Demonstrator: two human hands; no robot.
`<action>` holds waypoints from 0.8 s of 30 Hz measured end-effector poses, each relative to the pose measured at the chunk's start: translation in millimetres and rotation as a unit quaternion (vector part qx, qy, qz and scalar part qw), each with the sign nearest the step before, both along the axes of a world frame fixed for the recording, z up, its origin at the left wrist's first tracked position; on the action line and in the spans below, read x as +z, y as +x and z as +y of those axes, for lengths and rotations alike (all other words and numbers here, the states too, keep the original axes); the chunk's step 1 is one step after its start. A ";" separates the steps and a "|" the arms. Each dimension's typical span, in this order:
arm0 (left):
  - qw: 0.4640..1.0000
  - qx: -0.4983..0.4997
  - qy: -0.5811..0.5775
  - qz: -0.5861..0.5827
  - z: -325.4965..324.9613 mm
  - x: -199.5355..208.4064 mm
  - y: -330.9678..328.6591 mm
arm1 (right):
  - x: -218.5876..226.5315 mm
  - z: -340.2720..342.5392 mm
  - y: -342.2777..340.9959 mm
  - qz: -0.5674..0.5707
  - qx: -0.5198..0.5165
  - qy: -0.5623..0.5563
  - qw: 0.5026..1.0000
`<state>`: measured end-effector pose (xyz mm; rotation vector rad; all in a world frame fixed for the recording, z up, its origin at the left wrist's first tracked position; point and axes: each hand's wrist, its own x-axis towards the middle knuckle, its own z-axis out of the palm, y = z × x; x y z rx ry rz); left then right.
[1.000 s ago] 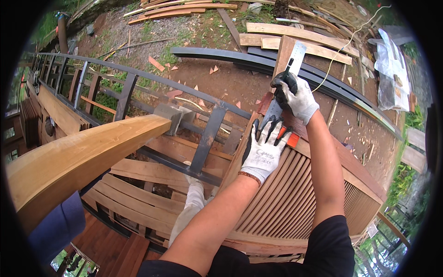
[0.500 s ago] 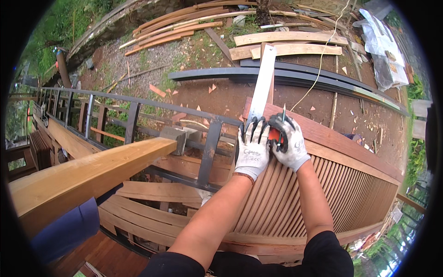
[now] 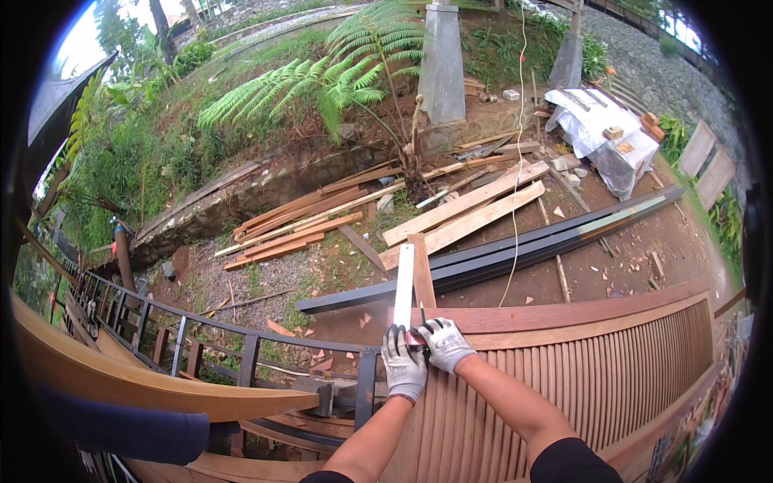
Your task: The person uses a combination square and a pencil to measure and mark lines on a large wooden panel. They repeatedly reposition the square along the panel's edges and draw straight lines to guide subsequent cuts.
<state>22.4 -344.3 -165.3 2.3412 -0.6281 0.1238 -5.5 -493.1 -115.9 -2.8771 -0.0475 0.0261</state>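
Observation:
My left hand (image 3: 405,373), in a white and black work glove, lies over the near end of a long pale metal square (image 3: 405,283), fingers stretched along it and pressing it. Right beside it, my gloved right hand (image 3: 446,346) is closed on a slim dark pencil (image 3: 423,314), its point upward. A small red part (image 3: 415,337) shows between the hands; whether it belongs to the square is hidden. Both hands rest at the corner of a slatted wooden panel (image 3: 576,366) with a reddish top rail (image 3: 531,312). The square juts past the rail, next to a narrow brown board (image 3: 423,270).
At left, a thick timber beam (image 3: 185,394) crosses a dark metal railing (image 3: 250,358), with blue cloth (image 3: 129,431) below it. Beyond lie dark steel beams (image 3: 483,262), loose planks (image 3: 467,217) and a pale cable (image 3: 515,241). Plastic sheeting (image 3: 596,121) covers a pile at far right.
The view has tilted up, so the hands and panel sit lower in the picture and more of the yard shows. Both hands stay at the square's near end.

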 end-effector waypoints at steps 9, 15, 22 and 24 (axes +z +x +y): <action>0.994 -0.014 -0.098 -0.041 2.2 -8.1 7.0 | -10.4 -3.7 -7.3 -0.283 -0.181 0.102 0.937; 0.992 -0.067 -0.102 -0.015 2.5 -1.7 6.6 | 100.3 57.9 -101.5 -0.529 -0.402 0.410 0.625; 0.978 -0.188 0.089 -0.033 12.5 -15.5 49.4 | 166.5 243.1 -466.0 -0.481 -0.591 0.378 0.526; 0.950 -0.275 0.146 0.018 28.5 -12.0 47.9 | 181.8 301.0 -565.3 -0.536 -0.671 0.298 0.418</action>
